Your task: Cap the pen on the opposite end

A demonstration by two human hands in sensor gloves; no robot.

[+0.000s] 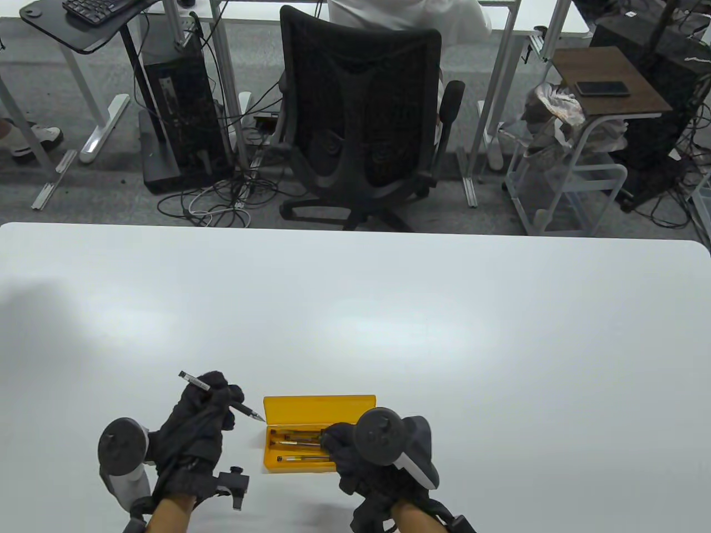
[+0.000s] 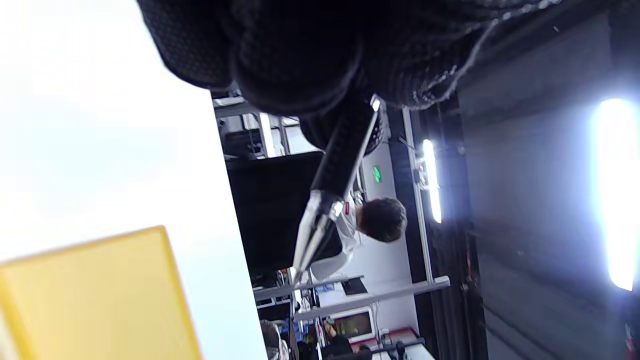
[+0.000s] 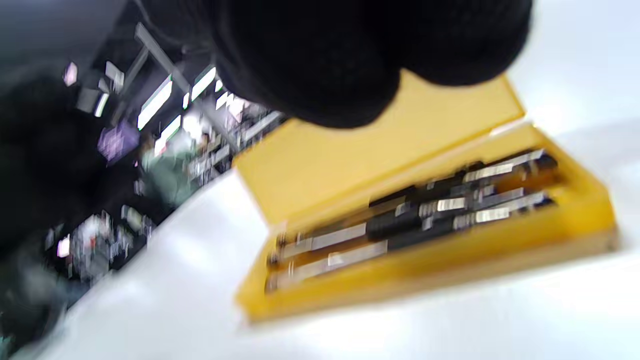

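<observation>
On a white table [image 1: 389,311], the gloved left hand [image 1: 203,413] grips a slim black pen with a bare silver tip [image 1: 222,397], lifted just left of an open yellow plastic pen case [image 1: 319,408]. The gloved right hand [image 1: 355,455] hovers over the case's pens; its finger position cannot be told.
</observation>
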